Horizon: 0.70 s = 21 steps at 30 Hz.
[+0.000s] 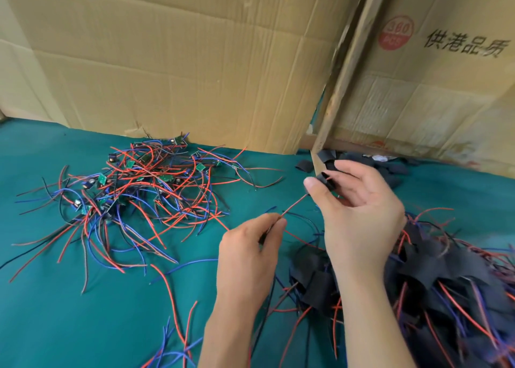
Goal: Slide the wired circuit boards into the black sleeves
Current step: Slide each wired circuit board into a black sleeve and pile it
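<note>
My right hand holds a black sleeve between thumb and fingers, above the green cloth. A red wire runs out of the sleeve's lower end down to my left hand, which pinches the wire ends at its fingertips. The board on this wire is hidden. A tangled heap of wired circuit boards with red, blue and black leads lies at the left. A pile of black sleeves with wires sticking out lies at the lower right. Loose black sleeves lie behind my right hand.
Creased cardboard sheets stand upright along the back of the green cloth. A printed cardboard box stands at the back right. Stray wires trail over the cloth in front of my left arm.
</note>
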Available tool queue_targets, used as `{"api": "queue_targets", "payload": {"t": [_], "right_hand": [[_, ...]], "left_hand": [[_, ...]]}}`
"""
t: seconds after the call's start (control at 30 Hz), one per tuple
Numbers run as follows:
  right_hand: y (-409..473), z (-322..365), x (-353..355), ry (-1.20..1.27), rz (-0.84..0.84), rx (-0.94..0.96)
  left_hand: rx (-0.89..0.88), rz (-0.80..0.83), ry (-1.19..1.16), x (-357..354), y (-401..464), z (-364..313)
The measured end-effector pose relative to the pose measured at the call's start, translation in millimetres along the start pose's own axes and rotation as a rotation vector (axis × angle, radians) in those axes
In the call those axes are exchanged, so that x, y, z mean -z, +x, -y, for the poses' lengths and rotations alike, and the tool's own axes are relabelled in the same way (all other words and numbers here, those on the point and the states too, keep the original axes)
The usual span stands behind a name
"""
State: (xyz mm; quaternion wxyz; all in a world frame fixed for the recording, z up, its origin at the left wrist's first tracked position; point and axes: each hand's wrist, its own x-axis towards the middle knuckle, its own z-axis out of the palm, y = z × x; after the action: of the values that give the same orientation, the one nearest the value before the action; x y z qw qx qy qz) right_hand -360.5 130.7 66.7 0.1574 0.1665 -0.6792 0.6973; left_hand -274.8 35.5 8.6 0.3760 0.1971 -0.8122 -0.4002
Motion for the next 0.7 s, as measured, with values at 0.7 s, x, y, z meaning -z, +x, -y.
{"api": "queue_targets", "payload": {"t": [0.7], "right_hand": [[-7.8,-11.9,-6.0,0.144,0.450,-0.355]], "left_hand": [[0.295,0.052,-0.600,10.1,4.8,6.9]]}}
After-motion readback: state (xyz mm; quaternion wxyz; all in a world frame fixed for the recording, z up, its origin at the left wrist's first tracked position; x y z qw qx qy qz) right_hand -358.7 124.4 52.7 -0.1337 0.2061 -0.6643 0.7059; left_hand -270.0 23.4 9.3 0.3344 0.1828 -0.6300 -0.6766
